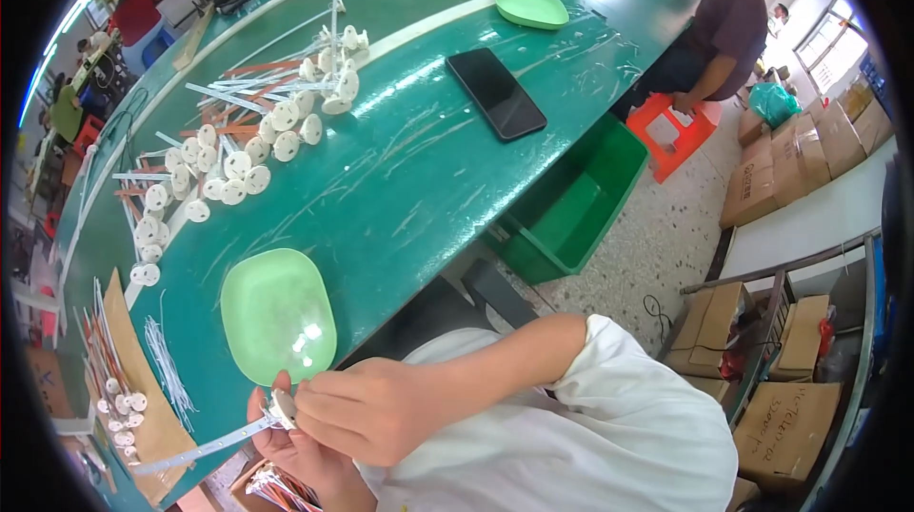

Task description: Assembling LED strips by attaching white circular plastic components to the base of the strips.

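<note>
Near the front edge of the green table, both my hands work on a white round-headed part (282,409) with a long, flat, dotted strip (205,447) running out to the left. My left hand (309,462) holds it from below, fingers curled around the head. From the right, my right hand (371,409) closes its fingers on the head's other side; its fingertips are partly hidden. Just beyond my hands sits a light green tray (276,307) with nothing large in it. Many similar white round-headed parts (233,165) with white and brown strips lie in rows farther back.
A black phone (497,93) and a second green dish (530,7) lie on the table. At left, thin white wires (168,369) lie beside cardboard (157,417) with more parts. A green bin (571,212) stands right of the table. A seated co-worker (719,31) touches a red stool (669,134).
</note>
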`<state>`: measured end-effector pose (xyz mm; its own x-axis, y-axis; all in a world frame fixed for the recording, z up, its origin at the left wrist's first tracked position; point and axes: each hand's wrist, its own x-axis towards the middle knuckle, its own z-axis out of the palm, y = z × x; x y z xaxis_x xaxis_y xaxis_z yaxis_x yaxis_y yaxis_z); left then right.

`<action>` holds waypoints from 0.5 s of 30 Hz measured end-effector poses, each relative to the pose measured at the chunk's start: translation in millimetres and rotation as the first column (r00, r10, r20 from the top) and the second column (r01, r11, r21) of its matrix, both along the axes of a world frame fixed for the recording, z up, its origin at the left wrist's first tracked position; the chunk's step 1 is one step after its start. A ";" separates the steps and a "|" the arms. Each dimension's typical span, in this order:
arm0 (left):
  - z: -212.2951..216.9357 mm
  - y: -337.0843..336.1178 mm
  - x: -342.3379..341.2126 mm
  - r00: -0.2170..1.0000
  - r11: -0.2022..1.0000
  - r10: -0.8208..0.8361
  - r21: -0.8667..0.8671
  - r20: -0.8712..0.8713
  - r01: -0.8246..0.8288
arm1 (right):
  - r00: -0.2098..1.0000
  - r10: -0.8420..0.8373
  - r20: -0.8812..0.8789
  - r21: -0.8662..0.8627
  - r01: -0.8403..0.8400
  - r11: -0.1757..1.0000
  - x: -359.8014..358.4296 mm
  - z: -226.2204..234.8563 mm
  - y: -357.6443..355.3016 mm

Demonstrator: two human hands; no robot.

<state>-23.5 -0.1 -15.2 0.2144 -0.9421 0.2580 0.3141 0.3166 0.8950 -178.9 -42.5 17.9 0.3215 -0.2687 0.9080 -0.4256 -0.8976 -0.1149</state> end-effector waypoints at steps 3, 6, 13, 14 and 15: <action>-2.6 -1.8 -4.9 0.997 0.998 -0.041 -0.049 -0.072 0.037 | 1.000 -0.006 0.030 0.065 0.004 0.998 -10.0 7.7 1.1; -2.2 -6.5 -11.2 0.989 0.997 -0.079 -0.026 -0.124 0.076 | 0.997 -0.061 0.055 0.054 0.058 0.997 -9.6 3.8 -1.7; -16.4 -3.7 4.1 0.976 0.986 -0.129 0.085 -0.176 0.146 | 0.987 -0.048 0.152 0.000 0.049 0.999 4.6 -6.9 1.8; -14.9 -3.1 -3.8 1.000 0.991 -0.015 0.129 -0.027 0.018 | 0.978 0.009 0.207 -0.017 -0.005 1.000 7.9 -9.9 -0.4; -15.0 -3.1 -6.2 0.985 0.980 0.109 0.148 0.135 -0.129 | 0.961 0.080 0.266 -0.038 -0.073 0.997 8.2 -9.0 -1.4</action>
